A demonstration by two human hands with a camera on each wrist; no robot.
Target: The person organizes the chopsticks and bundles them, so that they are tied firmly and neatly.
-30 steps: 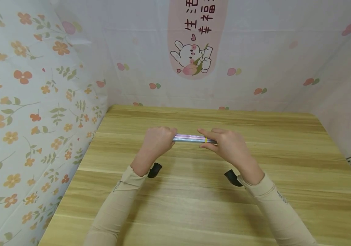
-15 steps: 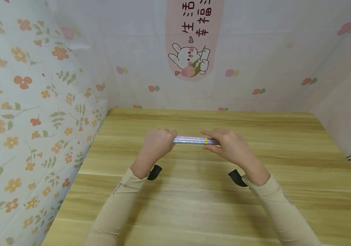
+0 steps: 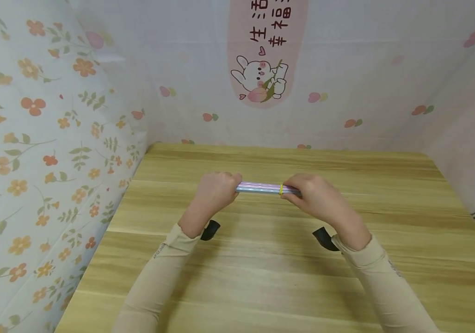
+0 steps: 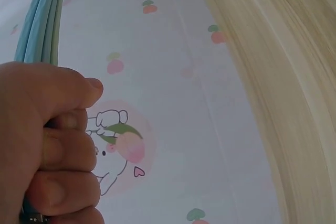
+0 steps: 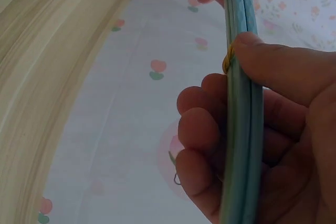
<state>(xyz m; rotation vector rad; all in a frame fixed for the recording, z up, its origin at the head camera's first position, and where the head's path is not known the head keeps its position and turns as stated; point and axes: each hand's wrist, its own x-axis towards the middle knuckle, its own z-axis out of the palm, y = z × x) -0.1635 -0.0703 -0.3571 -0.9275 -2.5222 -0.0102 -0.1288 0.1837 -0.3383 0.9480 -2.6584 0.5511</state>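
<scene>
Both hands hold a banded bundle of sticks level above the table.

Since a second ago the right hand [image 3: 316, 196] has curled its once-outstretched fingers around the bundle of sticks [image 3: 260, 188] beside the yellow rubber band [image 3: 280, 188]; the left hand [image 3: 214, 192] stays clenched on the other end. The bundle hangs over the wooden table [image 3: 262, 277], toward 12 o'clock of its middle. On the curtain at 12 o'clock, a pink panel [image 3: 267, 51] with a rabbit reads 生活 and 幸福.

Bright, even light; soft wrist-view blur
</scene>
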